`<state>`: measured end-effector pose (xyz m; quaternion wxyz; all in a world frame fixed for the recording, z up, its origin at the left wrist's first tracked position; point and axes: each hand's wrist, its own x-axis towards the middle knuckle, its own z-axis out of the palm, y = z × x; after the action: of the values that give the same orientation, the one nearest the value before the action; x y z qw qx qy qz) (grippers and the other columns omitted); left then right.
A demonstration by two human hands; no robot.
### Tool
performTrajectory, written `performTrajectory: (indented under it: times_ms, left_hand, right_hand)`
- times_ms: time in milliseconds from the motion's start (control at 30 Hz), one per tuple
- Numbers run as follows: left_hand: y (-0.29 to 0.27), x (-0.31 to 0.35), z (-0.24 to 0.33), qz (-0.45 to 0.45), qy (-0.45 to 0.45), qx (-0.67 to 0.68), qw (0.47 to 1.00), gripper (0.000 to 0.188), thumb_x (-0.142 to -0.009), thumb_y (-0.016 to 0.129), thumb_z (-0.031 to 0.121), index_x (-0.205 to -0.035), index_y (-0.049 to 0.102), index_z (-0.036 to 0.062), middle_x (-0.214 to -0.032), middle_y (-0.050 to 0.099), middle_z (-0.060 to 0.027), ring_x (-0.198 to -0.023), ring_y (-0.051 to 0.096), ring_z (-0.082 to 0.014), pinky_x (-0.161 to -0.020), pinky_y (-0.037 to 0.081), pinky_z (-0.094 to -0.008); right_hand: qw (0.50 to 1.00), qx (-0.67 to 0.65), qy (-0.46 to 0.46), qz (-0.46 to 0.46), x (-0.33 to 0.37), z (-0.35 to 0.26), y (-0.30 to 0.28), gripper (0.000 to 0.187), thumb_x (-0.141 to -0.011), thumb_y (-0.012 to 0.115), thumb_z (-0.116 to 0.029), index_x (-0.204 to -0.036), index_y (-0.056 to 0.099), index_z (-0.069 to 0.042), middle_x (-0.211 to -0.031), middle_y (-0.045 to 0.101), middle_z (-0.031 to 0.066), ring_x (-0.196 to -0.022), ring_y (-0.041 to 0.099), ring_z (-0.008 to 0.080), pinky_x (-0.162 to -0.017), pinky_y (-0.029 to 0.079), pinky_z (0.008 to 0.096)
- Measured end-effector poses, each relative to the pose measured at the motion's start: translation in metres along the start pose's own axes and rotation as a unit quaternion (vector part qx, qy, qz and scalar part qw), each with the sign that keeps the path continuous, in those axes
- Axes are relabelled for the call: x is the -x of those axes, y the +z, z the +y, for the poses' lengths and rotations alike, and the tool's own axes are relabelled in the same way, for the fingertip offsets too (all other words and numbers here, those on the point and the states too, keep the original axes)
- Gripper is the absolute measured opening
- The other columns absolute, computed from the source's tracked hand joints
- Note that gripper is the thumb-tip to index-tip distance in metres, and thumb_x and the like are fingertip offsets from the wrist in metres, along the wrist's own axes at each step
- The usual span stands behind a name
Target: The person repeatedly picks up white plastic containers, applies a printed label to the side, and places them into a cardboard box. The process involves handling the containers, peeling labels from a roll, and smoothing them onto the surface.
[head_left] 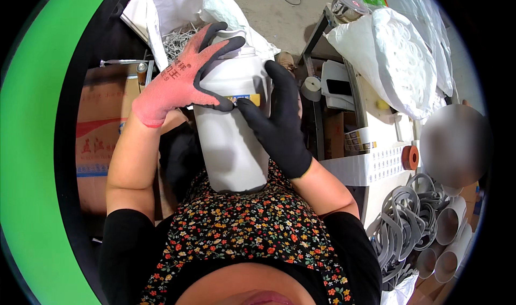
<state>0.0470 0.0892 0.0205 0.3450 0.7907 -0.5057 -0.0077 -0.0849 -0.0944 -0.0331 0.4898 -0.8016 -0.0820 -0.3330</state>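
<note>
A large white plastic bottle (232, 138) with a handle at its top is raised close in front of me, its base near my flowered top. My left hand (183, 76), in a red glove with black fingertips, wraps over the bottle's upper part near the handle. My right hand (277, 122), in a black glove, grips the bottle's right side by a yellow and blue label band. Both hands hold the bottle tilted toward me.
A white sack of grey metal pieces (180, 33) lies beyond the bottle. A cardboard box (97, 138) stands at left. At right are a cluttered bench (371, 127) with white bags (398, 57), grey rubber rings (403, 224) and white tubes (449, 240).
</note>
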Motion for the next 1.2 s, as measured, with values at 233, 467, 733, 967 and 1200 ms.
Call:
performTrajectory:
  times_ms: [233,467,733,967,1200]
  left_hand:
    - [-0.014,-0.003,0.02,0.214,-0.052,0.286,0.933,0.068,-0.074,0.075,0.018,-0.135,0.048,0.0011,-0.137,0.048,-0.0153,-0.126,0.048,-0.0283,-0.106,0.039,-0.0389]
    - [-0.048,-0.011,0.024,0.264,-0.091,0.31,0.909,0.043,-0.097,0.052,0.021,-0.134,0.046,0.0006,-0.131,0.052,-0.0211,-0.115,0.056,-0.0309,-0.099,0.046,-0.0432]
    - [0.016,-0.008,-0.005,0.185,-0.072,0.215,0.956,0.063,-0.092,0.056,0.015,-0.146,0.028,-0.0017,-0.153,0.026,-0.018,-0.135,0.038,-0.031,-0.11,0.032,-0.0437]
    - [0.015,0.001,0.038,0.174,-0.079,0.067,0.979,0.073,-0.082,0.057,0.005,-0.147,0.026,-0.0025,-0.144,0.041,-0.0169,-0.131,0.041,-0.0289,-0.11,0.034,-0.0424]
    - [0.042,0.025,0.017,0.168,-0.072,0.13,0.974,0.075,-0.081,0.059,0.006,-0.147,0.025,-0.0036,-0.146,0.038,-0.0154,-0.131,0.04,-0.0277,-0.112,0.03,-0.0424]
  right_hand:
    - [0.963,-0.142,0.214,-0.086,0.049,0.098,-0.006,0.045,-0.097,0.054,-0.017,-0.135,0.043,0.003,-0.123,0.055,0.014,-0.109,0.056,0.0175,-0.09,0.047,0.0286]
    - [0.952,-0.211,0.215,0.045,0.027,0.048,-0.036,0.045,-0.092,0.063,-0.023,-0.13,0.053,-0.002,-0.116,0.063,0.0108,-0.103,0.06,0.0197,-0.087,0.05,0.0341]
    - [0.985,0.025,-0.156,-0.066,0.091,0.065,-0.068,0.046,-0.08,0.073,-0.031,-0.118,0.062,-0.009,-0.09,0.062,0.0107,-0.086,0.06,0.0289,-0.077,0.046,0.0431]
    - [0.751,0.622,0.218,0.042,0.202,0.105,-0.323,0.056,-0.064,0.075,-0.011,-0.117,0.058,-0.003,-0.12,0.057,0.0197,-0.112,0.053,0.037,-0.097,0.042,0.0448]
    - [0.554,0.734,0.38,-0.098,0.227,0.04,-0.394,0.022,-0.085,0.058,-0.021,-0.103,0.065,-0.011,-0.09,0.067,0.0122,-0.091,0.064,0.03,-0.085,0.046,0.0461]
